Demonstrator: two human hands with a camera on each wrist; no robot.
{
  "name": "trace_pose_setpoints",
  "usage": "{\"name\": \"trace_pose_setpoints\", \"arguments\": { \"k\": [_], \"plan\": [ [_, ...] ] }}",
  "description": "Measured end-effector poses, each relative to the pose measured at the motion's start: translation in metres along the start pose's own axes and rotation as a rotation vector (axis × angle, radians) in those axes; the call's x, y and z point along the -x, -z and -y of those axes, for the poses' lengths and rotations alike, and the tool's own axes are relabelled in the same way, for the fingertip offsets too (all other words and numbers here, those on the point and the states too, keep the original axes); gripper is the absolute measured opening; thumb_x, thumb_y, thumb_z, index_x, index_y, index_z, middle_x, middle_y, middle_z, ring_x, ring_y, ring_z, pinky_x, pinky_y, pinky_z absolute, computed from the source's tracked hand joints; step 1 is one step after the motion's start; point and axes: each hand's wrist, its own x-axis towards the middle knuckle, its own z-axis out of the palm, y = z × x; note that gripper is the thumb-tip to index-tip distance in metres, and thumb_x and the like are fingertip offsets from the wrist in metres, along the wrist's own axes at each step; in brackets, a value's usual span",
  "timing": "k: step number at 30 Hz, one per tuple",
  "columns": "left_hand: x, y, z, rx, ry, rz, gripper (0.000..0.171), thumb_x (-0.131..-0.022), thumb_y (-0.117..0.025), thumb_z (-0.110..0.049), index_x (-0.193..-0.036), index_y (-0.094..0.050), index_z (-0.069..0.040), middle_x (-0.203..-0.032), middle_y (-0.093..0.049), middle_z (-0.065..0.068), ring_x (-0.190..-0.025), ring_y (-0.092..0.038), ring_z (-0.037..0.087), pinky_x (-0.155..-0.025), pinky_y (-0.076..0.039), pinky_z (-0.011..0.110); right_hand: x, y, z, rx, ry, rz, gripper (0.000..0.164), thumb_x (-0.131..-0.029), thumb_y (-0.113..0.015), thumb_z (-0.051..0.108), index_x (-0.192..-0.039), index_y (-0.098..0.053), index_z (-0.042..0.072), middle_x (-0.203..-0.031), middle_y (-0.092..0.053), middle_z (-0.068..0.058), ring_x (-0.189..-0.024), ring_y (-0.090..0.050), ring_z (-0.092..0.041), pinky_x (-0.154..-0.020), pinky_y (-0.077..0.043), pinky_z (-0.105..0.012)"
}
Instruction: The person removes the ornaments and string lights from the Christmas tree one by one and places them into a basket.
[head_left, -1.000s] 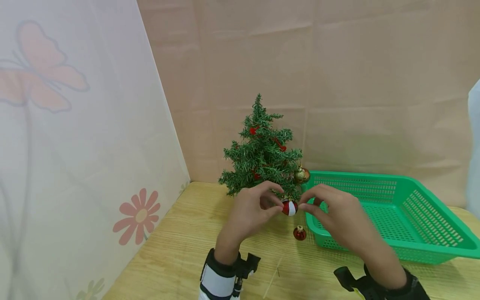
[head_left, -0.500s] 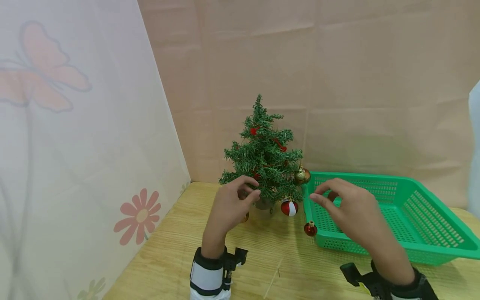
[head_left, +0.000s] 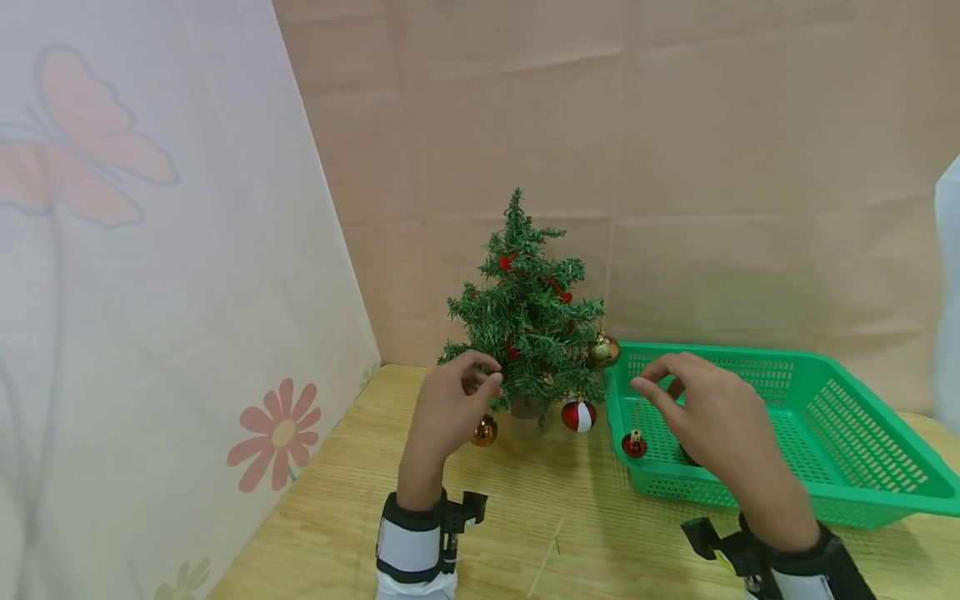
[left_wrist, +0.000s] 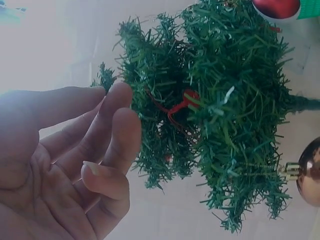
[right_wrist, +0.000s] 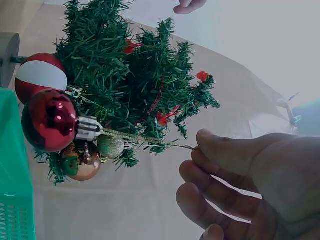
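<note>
Lower rt, my R hand pinches thin gold cord of shiny red ball, which cd drop w/ slack grip; L hand loosely curled, empty.

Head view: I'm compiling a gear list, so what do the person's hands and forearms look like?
Left hand and right hand are gloveless. Behind each sits a black-and-white band with a black bracket; a white sleeve shows below the left one.

- Open air between left hand and right hand, before the tree.
- Striped ball narrows the gap from tree to basket.
- Red ball dangles below right hand.
</note>
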Motion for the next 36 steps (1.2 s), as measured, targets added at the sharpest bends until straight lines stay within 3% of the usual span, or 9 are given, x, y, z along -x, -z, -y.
{"name": "trace_pose_setpoints", "arguments": {
  "k": [8,11,20,26,36],
  "plan": [
    [0.0,0.007,0.008,0.001,0.023,-0.033,0.012,-0.097,-0.065,-0.016,-0.106,-0.07,-0.011,-0.082,-0.074,0.004,-0.062,-0.059,0.011,-0.056,-0.046,0.027,-0.001,-0.002,-0.002,0.003,-0.037,0.054,0.013,-0.093,-0.07,0.032,-0.093,-0.071,0.019,-0.086,-0.069,-0.005,-0.057,-0.05,-0.012,-0.048,-0.035,-0.029],
    [-0.001,0.009,0.011,0.006,0.065,-0.035,0.014,-0.097,-0.064,-0.016,-0.108,-0.069,-0.01,-0.084,-0.075,0.006,-0.062,-0.061,0.012,-0.056,-0.048,0.028,-0.002,-0.003,-0.004,0.007,-0.052,0.094,0.012,-0.094,-0.069,0.032,-0.094,-0.07,0.019,-0.085,-0.069,-0.005,-0.058,-0.051,-0.013,-0.048,-0.035,-0.029],
    [-0.002,0.014,0.018,0.015,0.144,-0.082,0.015,-0.098,-0.062,-0.016,-0.109,-0.07,-0.008,-0.086,-0.075,0.009,-0.066,-0.068,0.026,-0.054,-0.048,0.03,-0.003,-0.006,-0.007,-0.008,-0.066,0.197,0.016,-0.096,-0.065,0.032,-0.098,-0.072,0.018,-0.075,-0.065,0.003,-0.059,-0.053,-0.009,-0.048,-0.038,-0.03],
    [-0.004,0.013,0.022,-0.019,0.145,-0.107,0.013,-0.097,-0.064,-0.015,-0.104,-0.072,-0.007,-0.084,-0.075,0.008,-0.059,-0.064,0.016,-0.052,-0.045,0.028,-0.002,-0.009,-0.009,-0.009,-0.057,0.247,0.016,-0.095,-0.066,0.031,-0.099,-0.074,0.017,-0.073,-0.067,0.005,-0.058,-0.054,-0.008,-0.044,-0.037,-0.03],
    [-0.008,0.008,0.036,-0.067,0.226,-0.054,0.016,-0.096,-0.065,-0.015,-0.109,-0.071,-0.009,-0.099,-0.073,0.009,-0.062,-0.064,0.013,-0.053,-0.044,0.028,-0.002,-0.016,-0.012,0.022,-0.043,0.416,0.014,-0.092,-0.07,0.028,-0.102,-0.077,0.02,-0.095,-0.074,0.001,-0.062,-0.055,-0.008,-0.048,-0.04,-0.029]
  ]
}}
